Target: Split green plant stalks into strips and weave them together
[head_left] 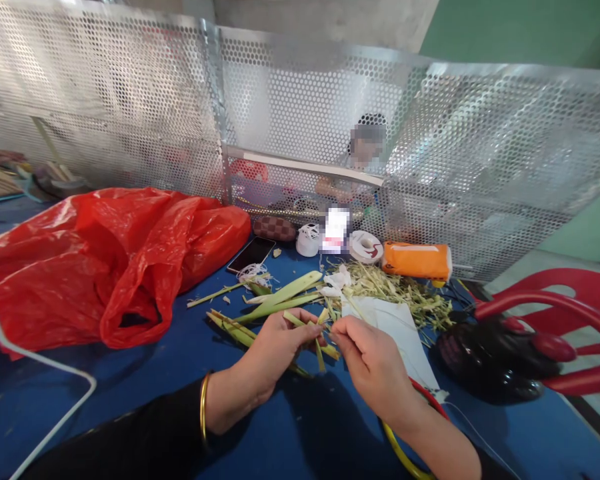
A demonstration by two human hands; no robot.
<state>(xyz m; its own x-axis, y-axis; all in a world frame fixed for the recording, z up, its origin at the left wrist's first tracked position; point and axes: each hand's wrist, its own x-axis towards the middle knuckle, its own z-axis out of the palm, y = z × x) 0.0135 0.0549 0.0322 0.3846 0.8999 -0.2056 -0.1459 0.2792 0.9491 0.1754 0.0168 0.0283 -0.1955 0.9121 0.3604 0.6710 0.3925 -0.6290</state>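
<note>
1. Left hand (283, 350): thumb and fingers are closed on a small bundle of green strips (321, 360), some of which cross one another.
2. Right hand (373, 357): thumb and index finger are drawn together beside the ends of the strips; whether they grip one cannot be told.
3. Strip location: between the two hands, raised above the blue table (180, 387), near the middle of the view.
4. Longer green stalks (287, 293) lie on the table behind and beside the left hand.
5. A heap of pale green shreds (397, 287) lies beyond the right hand, next to a white sheet (397, 333).
6. Rear row, left to right: dark phone (253, 255) lying flat, lit screen (335, 229), tape roll (366, 247), orange packet (417, 261).
7. Left side: a crumpled red plastic bag (105, 260).
8. Right side: a glossy black object (485, 363), only partly identifiable.
9. Rear boundary: a perforated metal screen (300, 93); a person (365, 157) is visible through it.
10. A gold bangle (203, 408) encircles the left wrist.
</note>
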